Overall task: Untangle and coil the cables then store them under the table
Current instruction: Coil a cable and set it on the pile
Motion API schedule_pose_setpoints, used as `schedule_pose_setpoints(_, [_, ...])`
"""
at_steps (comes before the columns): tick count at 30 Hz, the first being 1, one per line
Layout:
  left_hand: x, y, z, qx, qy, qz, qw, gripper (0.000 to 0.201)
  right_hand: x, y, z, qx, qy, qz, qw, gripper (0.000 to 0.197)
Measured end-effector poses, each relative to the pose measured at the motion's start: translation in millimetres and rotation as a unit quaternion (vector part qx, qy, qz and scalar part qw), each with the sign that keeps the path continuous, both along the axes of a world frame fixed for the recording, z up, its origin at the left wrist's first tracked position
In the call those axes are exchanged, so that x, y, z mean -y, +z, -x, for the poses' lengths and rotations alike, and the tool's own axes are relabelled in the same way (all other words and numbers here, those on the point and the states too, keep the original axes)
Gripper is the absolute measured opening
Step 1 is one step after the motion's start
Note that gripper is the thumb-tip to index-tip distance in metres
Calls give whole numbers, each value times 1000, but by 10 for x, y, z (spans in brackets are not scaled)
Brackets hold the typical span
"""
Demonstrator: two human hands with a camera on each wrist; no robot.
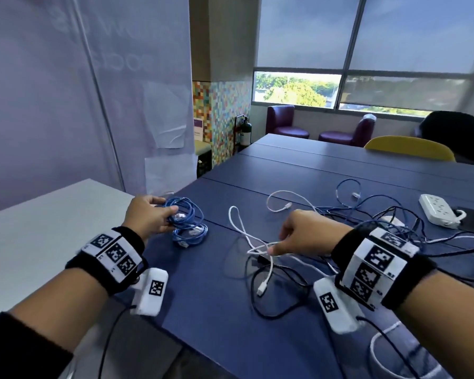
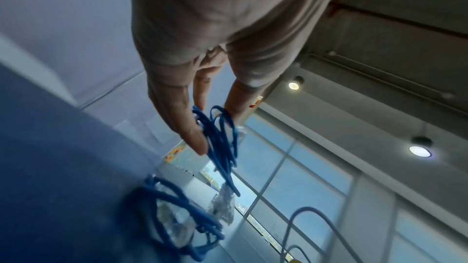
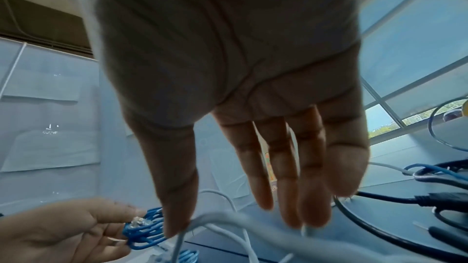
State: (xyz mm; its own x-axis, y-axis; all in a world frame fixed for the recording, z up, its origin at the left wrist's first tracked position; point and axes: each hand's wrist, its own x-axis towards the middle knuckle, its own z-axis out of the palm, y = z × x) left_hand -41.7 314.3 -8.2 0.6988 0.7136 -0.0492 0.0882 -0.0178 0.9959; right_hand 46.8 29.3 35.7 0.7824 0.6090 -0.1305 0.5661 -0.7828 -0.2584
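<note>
A coiled blue cable (image 1: pixel 185 212) is lifted just above the blue table (image 1: pixel 225 318) at its left edge. My left hand (image 1: pixel 166 212) pinches it between thumb and fingers, as the left wrist view shows: hand (image 2: pixel 215 127), coil (image 2: pixel 224 157). A second blue coil (image 1: pixel 190 234) lies on the table right below it. My right hand (image 1: pixel 278 243) hovers over a loose white cable (image 1: pixel 246 233). Its fingers (image 3: pixel 286 187) are straight and spread, with the tips touching the white cable (image 3: pixel 215 218). A tangle of blue and black cables (image 1: pixel 381 220) lies to the right.
A white power strip (image 1: pixel 438 210) sits at the far right of the table. A black cable loop (image 1: pixel 271 296) lies near the front edge. A white table (image 1: pixel 52 222) adjoins on the left. Yellow and purple chairs stand beyond the far side.
</note>
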Motion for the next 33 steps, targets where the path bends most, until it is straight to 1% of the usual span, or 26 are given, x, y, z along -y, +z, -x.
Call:
schedule_pose_setpoints(3, [-147,-60,-72,-30,4,18,999,35,-3,5,6,-19,10,30,999,46])
schedule_pose_setpoints(5, [-205,-71,-136,-55,2,21,998,29,11,42,34,-17,25,49,998,44])
schedule_pose_setpoints(7, [-242,-63,-200,-98,-12,-1,995,18,18,64,33,-22,41,57,997,36])
schedule_pose_setpoints(8, [-254,-63,-239,-123,-19,-14,992,17,21,69,19,-26,47,55,997,29])
schedule_pose_setpoints(10, [-265,-67,-293,-164,-30,-35,985,24,32,93,-8,-31,57,51,997,21])
schedule_pose_setpoints(14, [-290,-82,-391,-235,-51,-101,965,28,87,202,-93,-56,61,16,996,25])
schedule_pose_setpoints(16, [-301,-71,-413,-268,-50,-134,953,41,111,275,-149,-48,59,-11,997,24])
schedule_pose_setpoints(20, [-310,-72,-437,-299,-51,-146,941,62,147,415,-244,-46,35,-95,994,23])
schedule_pose_setpoints(22, [-304,-77,-453,-305,-57,-150,939,69,176,499,-260,-45,13,-144,989,20])
schedule_pose_setpoints(23, [-298,-79,-460,-309,-57,-165,935,72,195,545,-263,-43,5,-165,985,20])
schedule_pose_setpoints(25, [-279,-57,-460,-318,-45,-234,918,78,223,639,-260,-31,-1,-198,980,20])
schedule_pose_setpoints(26, [-246,-30,-460,-314,-33,-278,907,79,242,693,-256,-19,-2,-213,977,19])
schedule_pose_setpoints(27, [-185,17,-446,-293,-25,-316,902,79,252,746,-253,-4,-4,-226,974,19])
schedule_pose_setpoints(28, [-96,74,-441,-248,-23,-341,906,78,270,800,-253,15,-7,-237,971,19])
schedule_pose_setpoints(29, [19,137,-429,-183,-31,-354,917,75,280,850,-253,35,-9,-249,968,19])
schedule_pose_setpoints(31, [344,309,-392,-25,-90,-342,935,63,312,954,-257,75,-13,-276,958,21])
schedule_pose_setpoints(32, [526,398,-366,48,-140,-318,937,58,328,1006,-257,94,-15,-287,953,21])
schedule_pose_setpoints(33, [701,483,-353,104,-196,-287,932,57,355,1062,-256,110,-16,-297,948,20])
